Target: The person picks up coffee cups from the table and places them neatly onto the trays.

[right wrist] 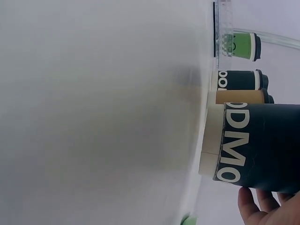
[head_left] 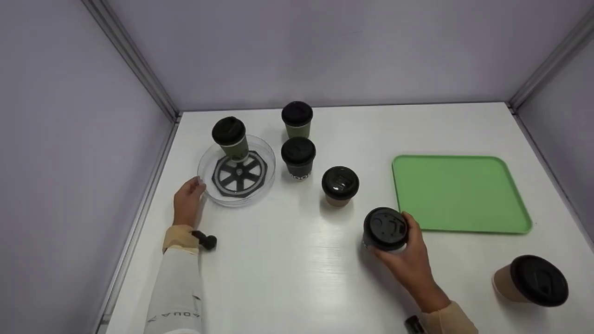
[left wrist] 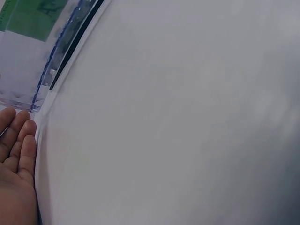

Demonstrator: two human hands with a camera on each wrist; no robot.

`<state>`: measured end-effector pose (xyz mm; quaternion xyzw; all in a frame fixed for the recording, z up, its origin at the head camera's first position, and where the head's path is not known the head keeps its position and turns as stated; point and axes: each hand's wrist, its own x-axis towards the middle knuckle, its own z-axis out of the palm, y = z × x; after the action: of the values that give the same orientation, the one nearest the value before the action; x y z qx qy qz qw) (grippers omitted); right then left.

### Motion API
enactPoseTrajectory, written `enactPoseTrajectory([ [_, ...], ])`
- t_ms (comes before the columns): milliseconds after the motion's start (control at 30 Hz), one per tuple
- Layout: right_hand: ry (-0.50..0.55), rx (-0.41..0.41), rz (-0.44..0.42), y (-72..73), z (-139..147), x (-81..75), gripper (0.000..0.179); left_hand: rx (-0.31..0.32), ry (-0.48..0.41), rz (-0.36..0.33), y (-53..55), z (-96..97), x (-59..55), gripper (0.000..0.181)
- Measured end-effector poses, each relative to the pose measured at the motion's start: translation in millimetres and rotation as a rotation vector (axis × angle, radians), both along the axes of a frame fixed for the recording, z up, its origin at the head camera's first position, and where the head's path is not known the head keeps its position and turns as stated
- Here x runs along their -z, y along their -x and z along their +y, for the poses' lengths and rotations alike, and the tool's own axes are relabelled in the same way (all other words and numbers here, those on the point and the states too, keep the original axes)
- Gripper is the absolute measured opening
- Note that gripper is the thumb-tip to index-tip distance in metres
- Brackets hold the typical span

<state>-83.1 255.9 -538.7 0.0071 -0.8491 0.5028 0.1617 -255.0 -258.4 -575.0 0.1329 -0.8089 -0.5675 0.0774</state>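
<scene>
At the left, my left hand (head_left: 188,199) touches the rim of a clear round turntable (head_left: 211,197) with its fingertips. In the left wrist view its fingers (left wrist: 28,150) look loosely extended at the clear edge; the thumb is hidden. A green paper cup (head_left: 235,149) with a black lid stands on the turntable, over a black spoked shape. My right hand (head_left: 410,264) grips a black paper cup (right wrist: 262,145) with white lettering and a black lid, thumb on one side, fingers round the other. Whether its base touches the table cannot be told.
Another green cup (head_left: 298,130), a black cup (head_left: 299,169) and a brown cup (head_left: 338,202) stand mid-table, all lidded. A green tray (head_left: 459,195) lies at the right. Another brown cup (head_left: 508,283) stands at the near right. Pale walls (head_left: 325,55) enclose the white table (head_left: 278,269).
</scene>
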Motion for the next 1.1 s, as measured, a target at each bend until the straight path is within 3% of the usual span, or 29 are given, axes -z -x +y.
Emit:
enactPoseTrajectory([
  [200,0.019,-0.044,0.06,7.9,-14,-5.3,0.103,-0.001,0.017,0.001,-0.9,-4.8,5.6,0.047],
  [633,-0.002,-0.146,0.17,33.3,-50,-20.1,0.1,0.011,0.023,0.002,3.2,-4.3,-0.7,0.047],
  [1100,-0.023,-0.274,0.172,60.8,-88,-27.7,0.098,0.004,0.0,0.015,-0.1,-3.5,1.8,0.045],
])
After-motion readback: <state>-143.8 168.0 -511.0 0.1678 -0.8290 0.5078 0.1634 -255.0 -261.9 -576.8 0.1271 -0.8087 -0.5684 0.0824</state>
